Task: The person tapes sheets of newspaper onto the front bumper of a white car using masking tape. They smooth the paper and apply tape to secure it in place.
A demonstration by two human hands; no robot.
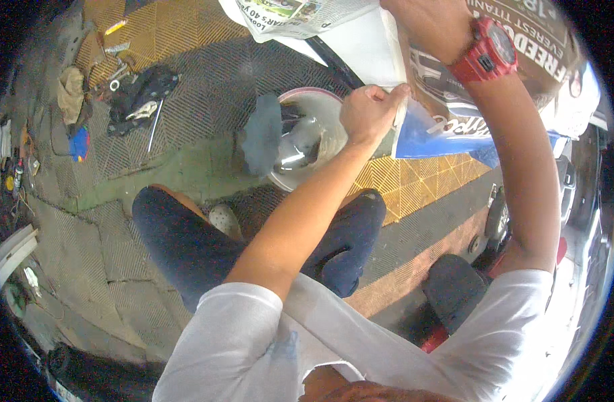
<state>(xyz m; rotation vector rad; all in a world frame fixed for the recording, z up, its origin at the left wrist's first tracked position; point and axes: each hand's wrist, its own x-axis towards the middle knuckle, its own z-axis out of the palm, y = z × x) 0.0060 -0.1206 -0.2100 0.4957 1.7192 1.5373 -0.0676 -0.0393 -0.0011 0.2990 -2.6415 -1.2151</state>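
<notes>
My left hand (pixel 374 114) is closed, its thumb and fingers pinching the pale taped edge of a newspaper sheet (pixel 427 94) with brown and blue print. Toward the top edge, my right hand (pixel 427 27) reaches over the same sheet; its fingers are cut off or hidden. A red wristwatch (pixel 491 50) is on that wrist. Left of the sheet's edge lies a smooth white surface (pixel 367 47), crossed by a black strip (pixel 333 63). More newspaper (pixel 287 17) covers its upper left. Below my left hand stands a round basin (pixel 273 181) with cloudy water in it.
A grey cloth (pixel 262 134) hangs over the basin's left rim. On the ribbed mat (pixel 199 40) lie a dark rag (pixel 139 94), a thin metal rod (pixel 155 127) and a blue item (pixel 79 144). A dark padded seat (pixel 454 288) stands at lower right.
</notes>
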